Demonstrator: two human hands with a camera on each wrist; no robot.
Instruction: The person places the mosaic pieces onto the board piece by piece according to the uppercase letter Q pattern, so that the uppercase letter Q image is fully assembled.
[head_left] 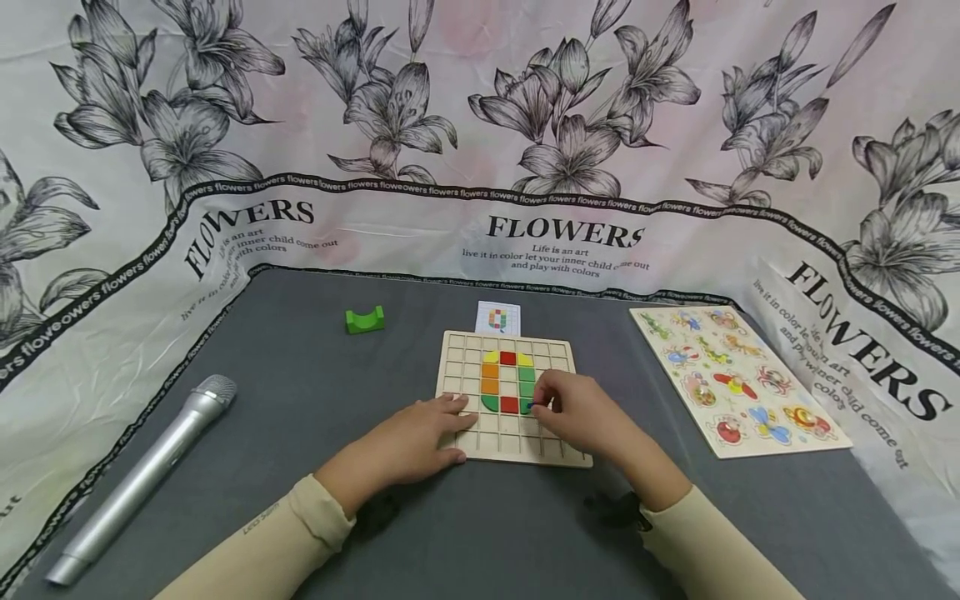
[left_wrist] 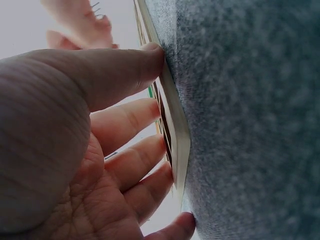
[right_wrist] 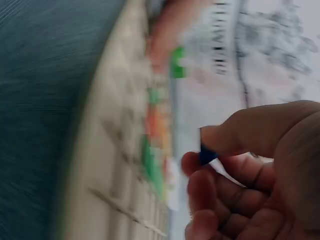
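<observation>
A wooden grid board (head_left: 506, 444) lies flat on the grey table, with coloured tiles forming a ring: red (head_left: 508, 358), yellow, orange (head_left: 490, 379) and green (head_left: 527, 375). My left hand (head_left: 416, 440) rests on the board's left side, its fingers fairly straight on top and the thumb against the front edge. Between thumb and forefinger my right hand (head_left: 581, 414) pinches a small blue tile (right_wrist: 207, 155), just over the ring's lower right corner. That tile is mostly covered by fingers in the head view; its full shape cannot be told.
Behind the board lies a pattern card (head_left: 486, 310). A green arched block (head_left: 364, 320) stands at the back left, and a silver microphone (head_left: 142, 479) lies at the left. An insect puzzle board (head_left: 720, 367) occupies the right. Flowered cloth (head_left: 420, 225) hangs around the table.
</observation>
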